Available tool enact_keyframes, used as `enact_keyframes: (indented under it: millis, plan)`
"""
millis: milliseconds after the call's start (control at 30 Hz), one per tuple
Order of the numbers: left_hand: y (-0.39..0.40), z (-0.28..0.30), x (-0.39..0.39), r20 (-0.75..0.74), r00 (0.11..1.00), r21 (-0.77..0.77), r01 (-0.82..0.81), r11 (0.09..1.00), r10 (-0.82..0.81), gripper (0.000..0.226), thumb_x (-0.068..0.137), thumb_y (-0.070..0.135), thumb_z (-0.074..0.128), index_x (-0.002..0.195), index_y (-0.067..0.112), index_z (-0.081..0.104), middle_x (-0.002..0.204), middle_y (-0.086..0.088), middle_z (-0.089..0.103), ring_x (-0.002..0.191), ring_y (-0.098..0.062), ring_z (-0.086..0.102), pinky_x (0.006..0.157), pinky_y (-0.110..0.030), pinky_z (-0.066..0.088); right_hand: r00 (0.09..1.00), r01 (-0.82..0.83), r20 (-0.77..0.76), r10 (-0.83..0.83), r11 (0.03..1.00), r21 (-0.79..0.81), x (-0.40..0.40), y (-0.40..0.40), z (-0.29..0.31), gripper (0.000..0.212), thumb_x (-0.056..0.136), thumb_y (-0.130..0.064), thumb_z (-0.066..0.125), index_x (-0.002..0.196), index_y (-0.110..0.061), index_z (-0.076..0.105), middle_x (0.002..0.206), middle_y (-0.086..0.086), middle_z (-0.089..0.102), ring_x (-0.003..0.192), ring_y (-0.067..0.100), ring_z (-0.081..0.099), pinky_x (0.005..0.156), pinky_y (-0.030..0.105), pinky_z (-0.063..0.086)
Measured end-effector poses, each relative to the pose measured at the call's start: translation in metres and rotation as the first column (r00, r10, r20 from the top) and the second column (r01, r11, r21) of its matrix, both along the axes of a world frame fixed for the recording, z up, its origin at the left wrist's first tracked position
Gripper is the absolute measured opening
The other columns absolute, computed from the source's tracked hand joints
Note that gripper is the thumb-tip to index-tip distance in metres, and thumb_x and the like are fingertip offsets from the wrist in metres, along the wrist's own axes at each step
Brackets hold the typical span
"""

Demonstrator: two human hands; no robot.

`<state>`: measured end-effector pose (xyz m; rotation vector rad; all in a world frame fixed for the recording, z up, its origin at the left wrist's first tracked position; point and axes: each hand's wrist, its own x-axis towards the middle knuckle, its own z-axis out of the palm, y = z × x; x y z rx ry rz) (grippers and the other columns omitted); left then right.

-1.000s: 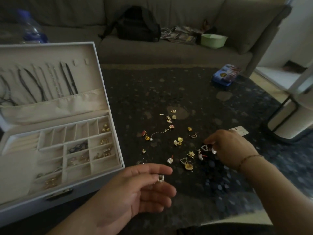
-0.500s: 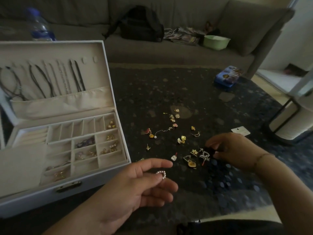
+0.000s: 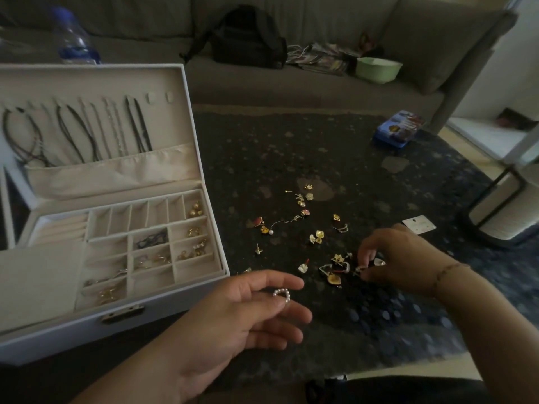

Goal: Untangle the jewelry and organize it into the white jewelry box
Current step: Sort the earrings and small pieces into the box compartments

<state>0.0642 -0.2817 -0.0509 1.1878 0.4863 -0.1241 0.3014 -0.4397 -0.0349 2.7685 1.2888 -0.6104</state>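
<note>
The white jewelry box [image 3: 163, 312] stands open at the left, with necklaces hung in its lid and small earrings in several compartments. Loose earrings and studs [image 3: 316, 237] lie scattered on the dark speckled table. My left hand [image 3: 248, 316] is palm up near the box's front right corner and holds a small pearl hoop earring [image 3: 282, 293] between thumb and fingers. My right hand [image 3: 399, 262] reaches into the cluster at the right and pinches a small silver piece [image 3: 361, 269] with its fingertips.
A blue tin [image 3: 398, 128] lies at the table's far right. A white earring card [image 3: 419, 225] sits just beyond my right hand. Behind the table is a grey sofa with a black bag [image 3: 248, 39] and a green bowl [image 3: 377, 70]. A water bottle [image 3: 75, 39] stands behind the box.
The view has shifted, so the box sits further right in frame. My right hand has dropped a little into the cluster and closed its fingertips on a piece. The left hand keeps the pearl hoop.
</note>
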Motion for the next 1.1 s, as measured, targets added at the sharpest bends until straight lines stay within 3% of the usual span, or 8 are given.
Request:
enact_keyframes:
  millis: [233, 400, 533, 667, 767, 833, 967, 1100]
  plan:
    - [-0.002, -0.002, 0.003, 0.060, 0.997, 0.014, -0.039, 0.999, 0.038, 0.027, 0.099, 0.014, 0.050, 0.123, 0.017, 0.061, 0.107, -0.011, 0.075, 0.101, -0.026, 0.072, 0.091, -0.037, 0.055, 0.988, 0.079, -0.149, -0.039, 0.958, 0.276, -0.015, -0.005, 0.027, 0.008, 0.086, -0.033, 0.068, 0.083, -0.040, 0.068, 0.082, -0.017, 0.068, 0.084, -0.002, 0.061, 0.078, 0.017, 0.049]
    - [-0.001, -0.004, 0.004, 0.103, 0.991, -0.104, -0.075, 0.992, 0.086, 0.050, 0.090, 0.046, 0.045, 0.123, 0.013, 0.064, 0.112, -0.015, 0.073, 0.107, -0.030, 0.069, 0.095, -0.040, 0.052, 0.891, -0.053, -0.384, 0.243, 0.895, 0.443, -0.061, 0.016, 0.047, 0.010, 0.076, -0.038, 0.067, 0.082, -0.035, 0.074, 0.083, -0.018, 0.072, 0.080, -0.001, 0.066, 0.076, 0.015, 0.051]
    - [-0.001, 0.001, -0.001, 0.115, 0.991, -0.046, -0.067, 0.997, 0.072, 0.037, 0.094, 0.040, 0.048, 0.108, 0.017, 0.073, 0.106, -0.014, 0.074, 0.101, -0.027, 0.070, 0.096, -0.042, 0.050, 0.902, -0.131, -0.306, 0.305, 0.868, 0.480, -0.083, 0.036, 0.043, 0.004, 0.079, -0.035, 0.073, 0.082, -0.037, 0.075, 0.080, -0.015, 0.071, 0.075, 0.003, 0.064, 0.072, 0.018, 0.050]
    - [0.002, 0.004, -0.010, 0.111, 0.989, 0.079, -0.109, 0.991, 0.100, 0.022, 0.098, 0.022, 0.056, 0.115, 0.018, 0.069, 0.093, -0.007, 0.074, 0.086, -0.017, 0.069, 0.084, -0.030, 0.055, 0.925, -0.201, -0.185, 0.332, 0.840, 0.505, -0.097, 0.052, 0.039, 0.004, 0.076, -0.041, 0.072, 0.079, -0.042, 0.071, 0.081, -0.027, 0.066, 0.079, -0.003, 0.062, 0.068, 0.011, 0.046]
    - [0.013, 0.012, -0.022, 0.158, 0.982, 0.244, -0.144, 0.959, 0.107, 0.022, 0.100, 0.018, 0.054, 0.116, 0.021, 0.070, 0.086, -0.002, 0.072, 0.081, -0.012, 0.066, 0.081, -0.027, 0.054, 0.913, -0.181, -0.202, 0.353, 0.798, 0.575, -0.108, 0.061, 0.040, 0.008, 0.074, -0.047, 0.065, 0.078, -0.041, 0.070, 0.073, -0.023, 0.067, 0.073, -0.001, 0.063, 0.062, 0.008, 0.044]
    - [0.028, 0.021, -0.032, 0.248, 0.964, 0.494, -0.210, 0.844, 0.095, 0.024, 0.100, 0.018, 0.053, 0.116, 0.029, 0.068, 0.087, 0.003, 0.072, 0.080, -0.007, 0.067, 0.077, -0.023, 0.056, 0.925, -0.116, -0.213, 0.314, 0.768, 0.629, -0.109, 0.063, 0.042, 0.016, 0.070, -0.050, 0.059, 0.078, -0.042, 0.070, 0.071, -0.022, 0.067, 0.070, 0.000, 0.064, 0.061, 0.007, 0.045]
    - [0.065, 0.033, -0.056, 0.241, 0.964, 0.870, -0.266, 0.415, 0.112, 0.021, 0.096, 0.031, 0.054, 0.110, 0.044, 0.063, 0.092, 0.017, 0.067, 0.079, -0.005, 0.066, 0.071, -0.026, 0.057, 0.951, -0.066, -0.197, 0.239, 0.777, 0.626, -0.106, 0.066, 0.044, 0.016, 0.070, -0.049, 0.060, 0.084, -0.046, 0.067, 0.080, -0.028, 0.066, 0.074, -0.005, 0.063, 0.064, 0.007, 0.046]
    - [0.084, 0.025, -0.068, 0.064, 0.989, 0.956, -0.100, 0.277, 0.137, 0.016, 0.097, 0.026, 0.057, 0.102, 0.041, 0.062, 0.088, 0.018, 0.064, 0.083, 0.007, 0.060, 0.062, -0.008, 0.046, 0.967, 0.052, -0.223, 0.122, 0.764, 0.644, -0.092, 0.061, 0.044, 0.029, 0.071, -0.048, 0.060, 0.100, -0.047, 0.062, 0.085, -0.023, 0.068, 0.069, 0.001, 0.066, 0.061, 0.023, 0.052]
